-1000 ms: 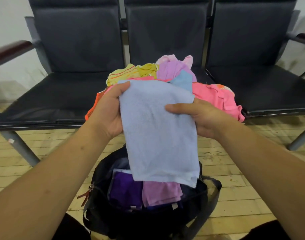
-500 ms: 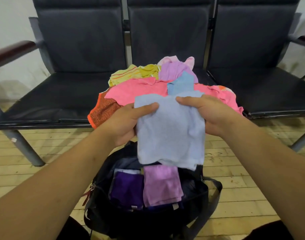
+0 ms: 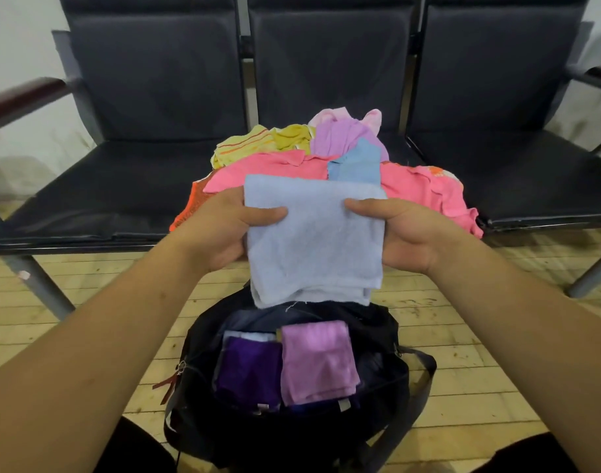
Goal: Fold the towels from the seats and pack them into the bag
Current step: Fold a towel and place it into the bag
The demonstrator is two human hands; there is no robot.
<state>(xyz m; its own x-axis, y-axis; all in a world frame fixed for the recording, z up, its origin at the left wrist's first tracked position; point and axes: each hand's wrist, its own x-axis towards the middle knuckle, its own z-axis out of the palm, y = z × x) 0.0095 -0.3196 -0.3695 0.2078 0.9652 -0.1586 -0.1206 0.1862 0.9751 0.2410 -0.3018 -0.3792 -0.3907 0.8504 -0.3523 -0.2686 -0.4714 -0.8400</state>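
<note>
Both hands are gripping one folded light blue towel point(image 3: 312, 240), as the head view is showing it. The left hand point(image 3: 224, 230) is pinching the left edge, with its thumb lying across the top and its fingers hidden beneath the cloth. The right hand point(image 3: 411, 233) is clamping the right edge the same way. They are holding the towel in the air in front of the seats point(image 3: 121, 186), with its lower edge hanging just above the mouth of the black bag point(image 3: 384, 387) on the wooden floor point(image 3: 87, 319).

Inside the bag a purple towel point(image 3: 248, 370) and a lilac towel point(image 3: 318, 363) are lying side by side, touching. A pile of towels point(image 3: 268, 169) in pink, yellow, orange and blue is waiting unfolded on the middle seat, so I'd judge the job is far from finished.

The fold looks uneven to me. The bottom layers are not lining up, and a loose thread is dangling there. To do this step well, I'd say the person should be squaring the edges and perhaps folding once more to match the size of the two packed towels. Then both hands should be lowering it flat, thumbs pressing the layers so that nothing is slipping open. It could go on top of the pair or into the dark gap to the right of the lilac one. I can't tell how much room that gap is offering.
</note>
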